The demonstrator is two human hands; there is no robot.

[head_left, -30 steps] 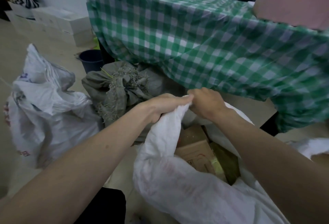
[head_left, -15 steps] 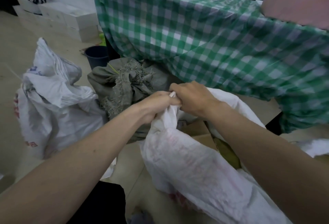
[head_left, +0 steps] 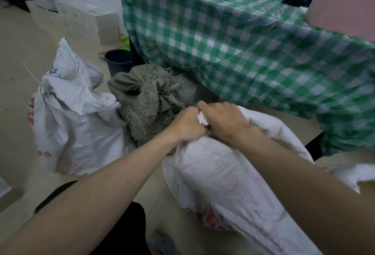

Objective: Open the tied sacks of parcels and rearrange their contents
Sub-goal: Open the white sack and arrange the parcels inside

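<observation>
The white woven sack (head_left: 233,183) lies on the floor (head_left: 18,62) right under your hands, its faded red print facing up, and its gathered mouth is bunched between them. Your left hand (head_left: 187,126) is curled tight around the neck of the fabric from the left, and your right hand (head_left: 223,119) is clamped on the same bunch from the right, knuckles almost touching the left; a small tuft of white cloth pokes up between the two. What is inside the sack cannot be seen from here.

Just beyond your left hand sits a grey-green sack (head_left: 150,96), its frayed top knotted shut. Further out to the left of that hand stands another white sack (head_left: 75,116) with red and blue print, its top crumpled and loose. Past both hands, the counter draped in a green checked cloth (head_left: 233,41) rises over the floor, with a dark bucket (head_left: 118,60) at its near left corner and white boxes (head_left: 89,19) stacked against the wall behind.
</observation>
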